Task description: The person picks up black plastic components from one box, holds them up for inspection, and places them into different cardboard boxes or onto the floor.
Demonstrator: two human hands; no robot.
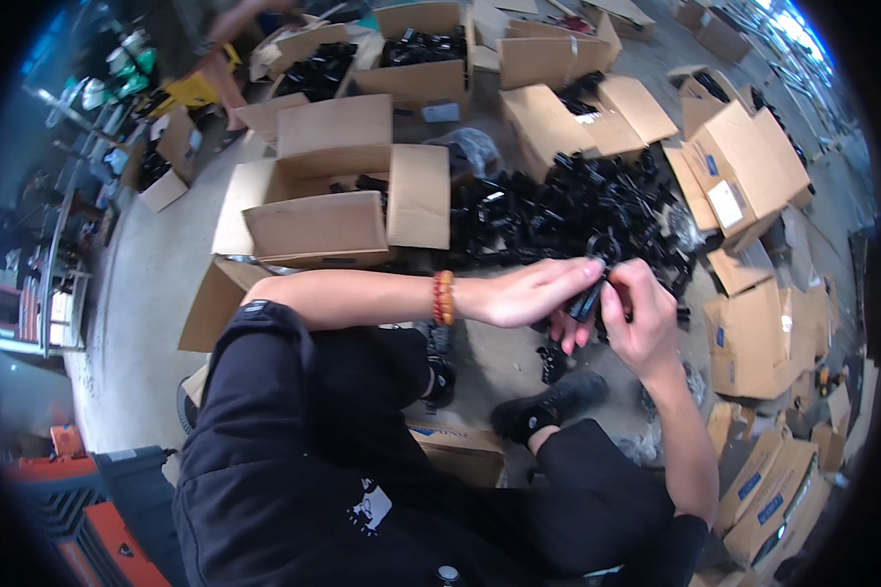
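Between my hands is a glossy black part point(584, 302) with a ring-like loop at its upper end; its exact kind is not clear. My left hand point(533, 293) reaches across from the left and grips it, thumb on top and fingers curled beneath. From the right, my right hand point(640, 318) pinches it near the loop. Just beyond both hands, a large heap of similar black parts point(597, 201) covers the floor. An opened cardboard box point(318, 227) left of the heap has a few black parts inside.
More boxes of black parts point(421, 49) stand at the back, with another open box point(597, 117) behind the heap. Cartons point(744, 181) line the right side. Orange and grey cases point(98, 509) lie at lower left. Another person's leg point(227, 88) shows at far left.
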